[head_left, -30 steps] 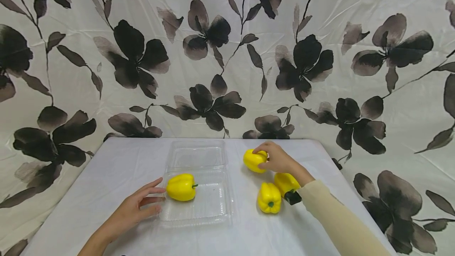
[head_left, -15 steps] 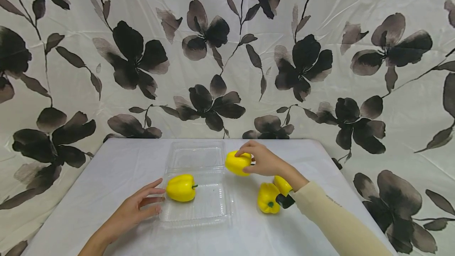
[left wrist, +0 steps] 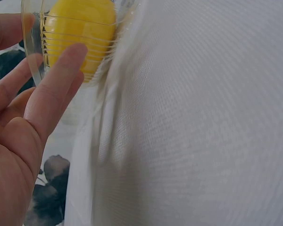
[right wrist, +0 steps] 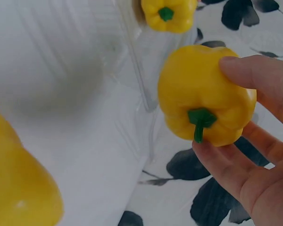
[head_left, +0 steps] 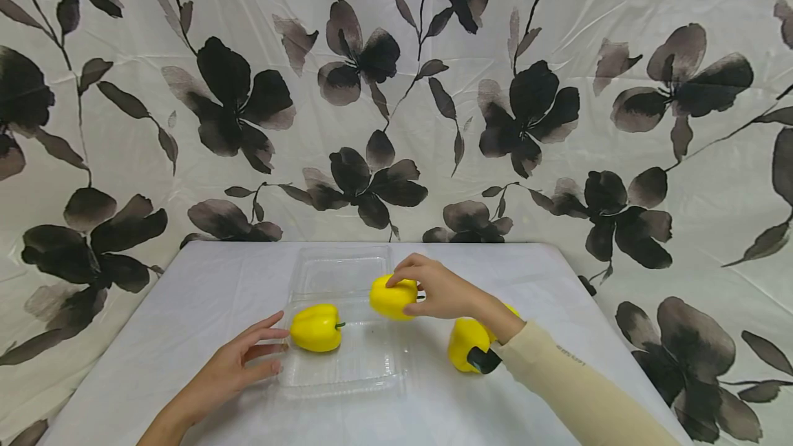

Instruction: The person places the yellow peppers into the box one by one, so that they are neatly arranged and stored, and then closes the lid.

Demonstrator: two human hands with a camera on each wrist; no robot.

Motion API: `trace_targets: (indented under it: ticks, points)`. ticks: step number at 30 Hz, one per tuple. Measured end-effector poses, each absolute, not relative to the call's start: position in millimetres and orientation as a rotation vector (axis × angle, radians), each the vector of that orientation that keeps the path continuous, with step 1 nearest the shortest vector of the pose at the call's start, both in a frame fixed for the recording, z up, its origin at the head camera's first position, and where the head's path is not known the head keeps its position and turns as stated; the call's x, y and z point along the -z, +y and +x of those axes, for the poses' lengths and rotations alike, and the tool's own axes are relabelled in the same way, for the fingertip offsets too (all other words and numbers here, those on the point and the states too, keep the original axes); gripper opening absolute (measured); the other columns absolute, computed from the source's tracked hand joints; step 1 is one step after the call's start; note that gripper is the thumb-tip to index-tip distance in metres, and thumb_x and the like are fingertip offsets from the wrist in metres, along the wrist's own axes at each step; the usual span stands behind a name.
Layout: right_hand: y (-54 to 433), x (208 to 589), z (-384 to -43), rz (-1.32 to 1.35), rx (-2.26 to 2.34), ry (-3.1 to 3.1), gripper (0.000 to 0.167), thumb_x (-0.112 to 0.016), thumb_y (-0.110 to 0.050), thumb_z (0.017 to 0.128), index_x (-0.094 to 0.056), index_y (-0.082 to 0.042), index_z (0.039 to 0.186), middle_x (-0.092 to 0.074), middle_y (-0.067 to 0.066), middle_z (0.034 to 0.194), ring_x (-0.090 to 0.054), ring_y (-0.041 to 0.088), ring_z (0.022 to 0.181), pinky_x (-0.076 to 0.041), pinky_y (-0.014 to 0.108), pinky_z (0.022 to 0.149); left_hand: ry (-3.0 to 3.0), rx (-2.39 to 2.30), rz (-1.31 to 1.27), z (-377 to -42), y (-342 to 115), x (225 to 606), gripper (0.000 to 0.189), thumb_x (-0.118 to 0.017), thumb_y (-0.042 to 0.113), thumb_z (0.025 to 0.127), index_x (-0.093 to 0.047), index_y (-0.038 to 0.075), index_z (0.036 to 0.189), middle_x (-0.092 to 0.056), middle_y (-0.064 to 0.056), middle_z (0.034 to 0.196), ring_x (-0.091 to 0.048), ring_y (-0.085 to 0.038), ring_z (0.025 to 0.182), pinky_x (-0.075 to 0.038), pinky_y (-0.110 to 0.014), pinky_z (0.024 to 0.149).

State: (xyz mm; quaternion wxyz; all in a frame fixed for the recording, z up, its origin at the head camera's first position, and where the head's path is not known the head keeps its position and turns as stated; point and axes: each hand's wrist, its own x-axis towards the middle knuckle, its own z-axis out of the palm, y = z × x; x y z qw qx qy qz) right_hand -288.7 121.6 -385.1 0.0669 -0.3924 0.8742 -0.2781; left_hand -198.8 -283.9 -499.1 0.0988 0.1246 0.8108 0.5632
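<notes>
A yellow bell pepper [head_left: 392,298] with a green stem is gripped by my right hand [head_left: 442,289], thumb on one side and fingers on the other. It is above the right part of a clear plastic clamshell container [head_left: 365,363], which lies with its lid folded back. Another yellow bell pepper [head_left: 316,328] lies on its side in the left part of the container base. My left hand [head_left: 232,363] is at the container's left edge, fingers extended and apart. In the left wrist view, its fingers [left wrist: 61,84] lie by the clear ribbed wall, with the pepper behind it.
To the right, a yellow bell pepper [head_left: 463,343] stands on the white-covered table [head_left: 427,405]. One more is mostly hidden behind my right wrist, where a black camera [head_left: 484,360] is worn. A floral cloth [head_left: 396,109] hangs behind the table.
My right hand has carried its pepper leftward from the right of the table to over the container. The left hand and the pepper in the container have stayed in place.
</notes>
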Motion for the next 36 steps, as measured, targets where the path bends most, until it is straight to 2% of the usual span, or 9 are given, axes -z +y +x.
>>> trace_targets:
  ticks: [13,19,36]
  points:
    - [97,383,-267,-1.253,0.787,2.548,0.044,-0.084,-0.006,0.09,-0.072,-0.013,0.132,-0.058,0.005,0.139,-0.059,0.022,0.123,-0.061,0.037,0.1,2.459,-1.61,0.365,-198,-284,501,0.052,-0.082,0.024,0.095,-0.063,0.016,0.143,-0.025,-0.009,0.175,-0.062,-0.035,0.135,-0.055,-0.016,0.098]
    - [85,387,-261,-1.269,0.788,2.497,0.044,-0.085,-0.008,0.091,-0.072,-0.015,0.132,-0.058,0.002,0.138,-0.057,0.017,0.122,-0.061,0.031,0.099,2.459,-1.619,0.407,-198,-284,500,0.051,-0.081,0.023,0.096,-0.062,0.013,0.143,-0.023,-0.013,0.175,-0.062,-0.038,0.134,-0.055,-0.015,0.097]
    - [54,393,-248,-1.359,0.781,2.379,0.046,-0.085,-0.01,0.091,-0.072,-0.017,0.134,-0.059,0.002,0.137,-0.054,0.01,0.122,-0.058,0.02,0.096,2.44,-1.643,0.401,-197,-283,498,0.051,-0.081,0.021,0.096,-0.063,0.012,0.143,-0.023,-0.014,0.175,-0.062,-0.04,0.134,-0.055,-0.016,0.097]
